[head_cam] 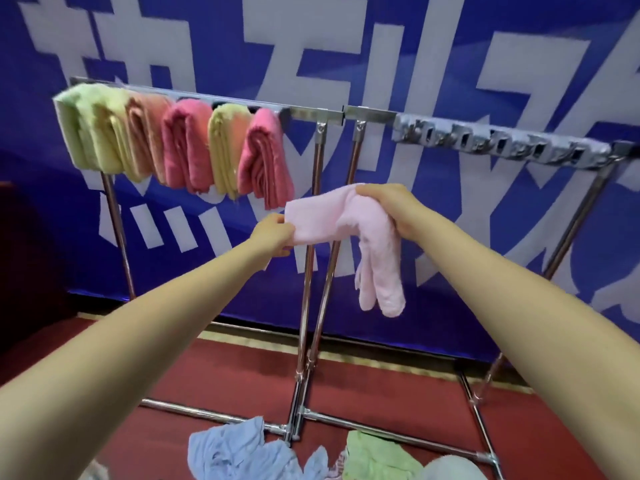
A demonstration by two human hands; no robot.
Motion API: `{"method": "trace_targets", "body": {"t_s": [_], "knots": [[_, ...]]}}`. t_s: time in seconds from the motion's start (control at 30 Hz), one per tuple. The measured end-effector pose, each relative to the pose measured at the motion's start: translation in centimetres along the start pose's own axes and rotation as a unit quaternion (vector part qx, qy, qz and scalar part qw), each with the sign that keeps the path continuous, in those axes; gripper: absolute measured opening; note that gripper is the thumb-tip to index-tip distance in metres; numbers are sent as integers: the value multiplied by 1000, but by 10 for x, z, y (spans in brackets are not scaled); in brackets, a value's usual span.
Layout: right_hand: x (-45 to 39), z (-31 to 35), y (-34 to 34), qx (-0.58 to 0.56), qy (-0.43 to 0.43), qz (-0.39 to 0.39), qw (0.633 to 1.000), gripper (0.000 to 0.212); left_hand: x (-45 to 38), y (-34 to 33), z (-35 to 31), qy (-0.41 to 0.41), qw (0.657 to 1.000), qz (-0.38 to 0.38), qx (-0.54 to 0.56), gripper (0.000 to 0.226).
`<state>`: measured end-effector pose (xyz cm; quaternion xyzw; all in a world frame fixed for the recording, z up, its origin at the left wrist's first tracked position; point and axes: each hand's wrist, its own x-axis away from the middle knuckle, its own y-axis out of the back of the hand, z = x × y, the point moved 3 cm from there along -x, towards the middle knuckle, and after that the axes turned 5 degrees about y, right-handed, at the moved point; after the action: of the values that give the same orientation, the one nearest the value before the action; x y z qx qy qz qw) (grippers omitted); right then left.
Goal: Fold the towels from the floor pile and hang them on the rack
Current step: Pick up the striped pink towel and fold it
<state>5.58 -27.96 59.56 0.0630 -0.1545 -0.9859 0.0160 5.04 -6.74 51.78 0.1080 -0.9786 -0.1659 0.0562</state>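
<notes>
Hanging between both hands, a pale pink terry towel [349, 220] is pinched at its left edge by the left hand [273, 235] and gripped by the right hand [391, 206], probably to fold it before the far metal rack [311, 114].

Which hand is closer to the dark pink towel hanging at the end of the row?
Left. The left hand sits just below the dark pink towel; the right hand is farther right, gripping the pale pink towel.

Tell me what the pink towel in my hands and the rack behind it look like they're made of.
Pink towel: soft, matte terry-like cloth, probably cotton or microfibre; it droops limply and looks fuzzy. Rack: polished metal, likely stainless or chromed steel; its tubes show bright mirror-like glints.
</notes>
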Motion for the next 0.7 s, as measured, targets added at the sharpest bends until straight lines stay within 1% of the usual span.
{"method": "trace_targets", "body": {"t_s": [0.07,0.13,0.23,0.3,0.33,0.43,0.6,0.7], "knots": [[-11,21,20,22,14,2,1000,39,-4,-4,-31,-21,997,-21,-73,39],[-21,32,32,46,26,0,999,39,-7,-10,-58,-62,989,-36,-128,39],[-41,54,58,60,41,-11,997,36,-17,-32,-114,-137,979,-28,-149,36],[-55,64,73,69,37,-25,997,32,-22,-47,-145,-179,971,-15,-157,30],[-63,69,82,74,37,-33,996,33,-24,-54,-161,-201,967,-9,-159,27],[-90,78,104,89,45,-50,994,37,-34,-74,-190,-240,960,2,-142,26],[-128,84,124,82,54,-32,995,28,-65,-96,-213,-266,961,-26,-69,34],[-147,85,123,71,45,-29,996,32,-86,-106,-219,-271,962,-20,-31,35]]}}
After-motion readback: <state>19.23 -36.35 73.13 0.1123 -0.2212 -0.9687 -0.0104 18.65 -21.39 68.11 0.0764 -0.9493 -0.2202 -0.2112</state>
